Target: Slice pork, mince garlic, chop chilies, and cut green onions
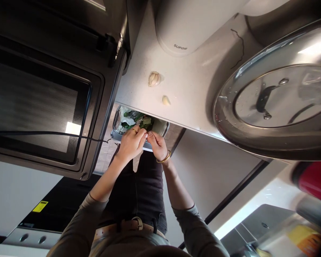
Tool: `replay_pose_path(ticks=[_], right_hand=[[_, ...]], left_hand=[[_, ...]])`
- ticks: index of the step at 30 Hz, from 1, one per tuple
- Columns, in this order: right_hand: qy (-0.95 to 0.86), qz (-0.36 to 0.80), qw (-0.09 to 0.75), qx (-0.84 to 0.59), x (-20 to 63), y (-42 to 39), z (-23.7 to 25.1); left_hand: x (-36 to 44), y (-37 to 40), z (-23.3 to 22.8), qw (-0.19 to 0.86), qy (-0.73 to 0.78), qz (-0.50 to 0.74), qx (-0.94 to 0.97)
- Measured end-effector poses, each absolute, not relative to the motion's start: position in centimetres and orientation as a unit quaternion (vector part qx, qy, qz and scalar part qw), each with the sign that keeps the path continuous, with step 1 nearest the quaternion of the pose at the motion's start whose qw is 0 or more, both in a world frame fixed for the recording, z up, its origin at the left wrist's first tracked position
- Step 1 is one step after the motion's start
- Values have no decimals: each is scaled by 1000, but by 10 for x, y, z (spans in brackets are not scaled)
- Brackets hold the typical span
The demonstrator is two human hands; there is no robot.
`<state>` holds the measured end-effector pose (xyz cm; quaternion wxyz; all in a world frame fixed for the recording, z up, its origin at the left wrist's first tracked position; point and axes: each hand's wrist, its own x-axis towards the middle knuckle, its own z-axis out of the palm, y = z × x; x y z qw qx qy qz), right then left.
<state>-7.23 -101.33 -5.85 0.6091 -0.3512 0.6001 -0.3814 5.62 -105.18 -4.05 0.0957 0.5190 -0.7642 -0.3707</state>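
My left hand [131, 143] and my right hand [157, 144] meet fingertip to fingertip, both closed in a pinch. A small pale bit shows where the fingertips touch, too small and covered to name. Both hands are held above a bin [115, 136], whose inside shows green leaves [147, 122] and a white crumpled liner or paper [123, 119]. Beyond them on the white counter [188, 107] lie a garlic bulb [154, 79] with its cloves showing and, nearer the edge, a single pale garlic clove [166, 100]. Neither hand touches these.
A black microwave-like appliance [96, 107] with a cable [42, 133] across it stands at the left. A white SUPOR appliance [187, 28] is at the back of the counter. At the right, a large metal lid [227, 117] reaches over the counter edge.
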Motion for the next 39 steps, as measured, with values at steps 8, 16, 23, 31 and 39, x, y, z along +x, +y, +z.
replay_pose_path(ticks=[8,16,23,31,39], right_hand=[[568,-378,478,-553,-74,-1012,-57],[662,-312,418,-538,-77,-1014,-75],[669,-315,511,-438,-70,-1012,-72],[647,-385,561,-345,-58,-1017,-67],[625,-398,474,-476,-61,-1016,-69]], left_hand=[[48,-1033,-43,192,-603,-523,571],[41,-1042,-50,300,-214,-716,593],[49,-1045,-54,253,-351,-659,615],[50,-1041,-53,189,-603,-510,583],[44,-1037,-47,240,-457,-629,581]])
